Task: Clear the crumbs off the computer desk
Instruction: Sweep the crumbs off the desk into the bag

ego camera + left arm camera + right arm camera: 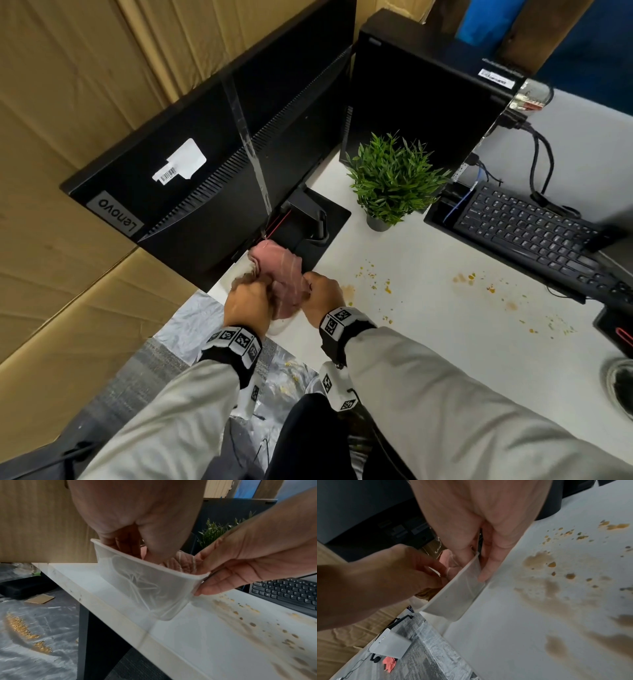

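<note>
Computer desk (428, 308): white, smooth, matt top; the near-left corner is occupied by both hands. The crumbs are found to the right of the hands, so the coming wipe is judged to run rightward, with the right hand the nearer one.

Monitor (205, 154): black plastic, ribbed back, standing at the far left above the hands.

Tower case (421, 96): black, upright, at the far side.

Keyboard (534, 233): black, at the far right, its long axis slanting from far-left to near-right.

Plant (394, 178): green, spiky, in a small grey pot, between monitor stand and keyboard.

Tub (145, 588): translucent white plastic, thin-walled, rounded corners, set on the desk at its near-left edge.

Left hand (137, 513): fingers curled down into the tub, closed on the cloth.

Right hand (248, 561): the tub's right corner is pinched between thumb and fingers; a grip on the cloth as well is suggested in the head view.

Cloth (284, 277): pink, soft, bunched, wet-looking, held over the tub between the two hands, as if being wrung.

Crumbs (466, 278): orange-yellow flecks with brownish smears, scattered from just right of the hands towards the keyboard.
</note>
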